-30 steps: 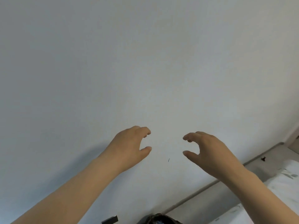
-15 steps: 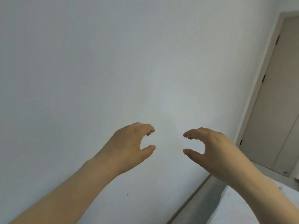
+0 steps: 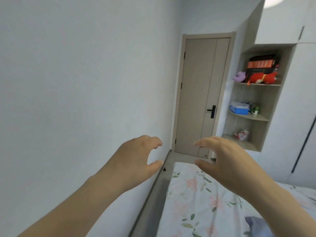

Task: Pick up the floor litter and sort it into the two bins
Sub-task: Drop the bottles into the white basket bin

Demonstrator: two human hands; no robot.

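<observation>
My left hand [image 3: 136,159] is raised in front of the white wall, fingers curled and apart, holding nothing. My right hand [image 3: 227,161] is held up beside it over the foot of the bed, also empty with thumb and fingers spread. A small dark speck [image 3: 164,169] lies on the narrow grey floor strip [image 3: 157,194] between the wall and the bed. No bins are in view.
A bed with a floral sheet [image 3: 196,202] fills the lower right. A closed beige door [image 3: 200,98] stands ahead. Open shelves [image 3: 253,117] to its right hold boxes, plush toys and bags. White wardrobe doors [image 3: 299,117] are at the far right.
The view has swung right and up from the bare wall to the door, shelves and bed. Both hands have stayed raised, empty and about the same distance apart.
</observation>
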